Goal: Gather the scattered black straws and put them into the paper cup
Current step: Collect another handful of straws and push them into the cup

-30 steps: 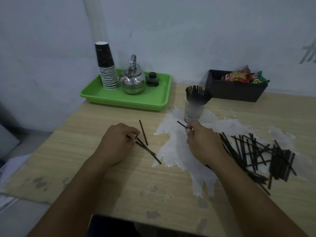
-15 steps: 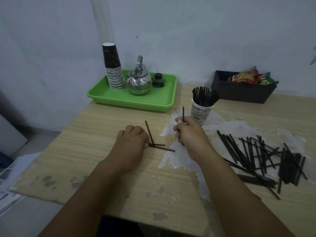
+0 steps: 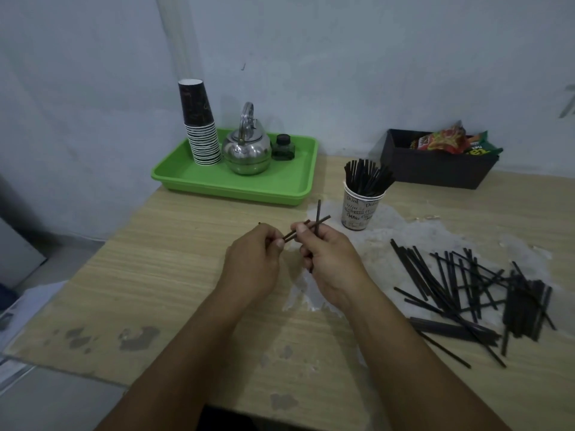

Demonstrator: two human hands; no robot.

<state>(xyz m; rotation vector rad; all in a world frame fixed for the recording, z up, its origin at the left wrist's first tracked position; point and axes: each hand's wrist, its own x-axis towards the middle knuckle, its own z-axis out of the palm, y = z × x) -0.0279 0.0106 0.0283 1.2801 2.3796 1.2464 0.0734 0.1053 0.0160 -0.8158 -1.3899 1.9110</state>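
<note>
Left hand [image 3: 253, 259]: your fingers pinch two straws [image 3: 306, 227], passing them across for bundling
Right hand [image 3: 329, 256]: closed on one upright straw [image 3: 318, 217], just left of the paper cup [image 3: 361, 209]
Loose pile [image 3: 485, 290]: right of the cup, near; still to gather

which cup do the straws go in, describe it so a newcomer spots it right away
Start at the green tray against the wall and look just right of it, on the wooden table. The paper cup there is pale with dark lettering and full of upright black straws, unlike the dark stacked cups on the tray.
</note>
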